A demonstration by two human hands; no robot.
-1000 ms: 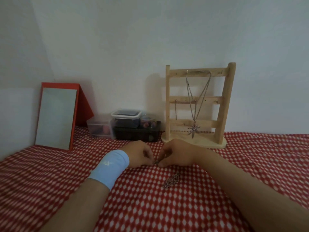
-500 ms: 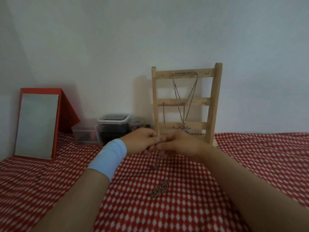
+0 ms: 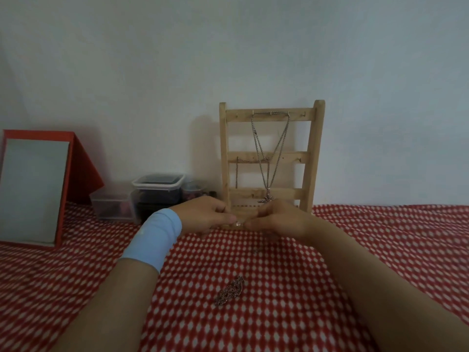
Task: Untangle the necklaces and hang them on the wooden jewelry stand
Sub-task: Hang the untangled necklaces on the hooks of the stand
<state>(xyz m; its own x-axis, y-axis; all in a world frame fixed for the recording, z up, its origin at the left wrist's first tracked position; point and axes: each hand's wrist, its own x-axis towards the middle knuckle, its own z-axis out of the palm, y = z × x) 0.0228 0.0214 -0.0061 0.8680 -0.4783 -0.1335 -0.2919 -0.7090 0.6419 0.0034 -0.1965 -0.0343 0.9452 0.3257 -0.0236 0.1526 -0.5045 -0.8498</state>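
Our left hand (image 3: 205, 217) and right hand (image 3: 276, 219) have lifted from the cloth (image 3: 380, 250) toward the stand (image 3: 318, 148), both pinching a fine necklace (image 3: 238, 224) between them. A tangled clump (image 3: 229, 292) lies nearer us. Pulling hard could tighten knots or snap it.

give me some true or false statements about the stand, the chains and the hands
1. A necklace hangs from the wooden stand's top bar. True.
2. The bunched chain lies on the stand's base. False: it lies on the red checked cloth, nearer the camera than the hands.
3. The blue wristband is on the right arm. False: it is on the left arm.
4. The left hand and right hand both pinch a small shiny piece. True.
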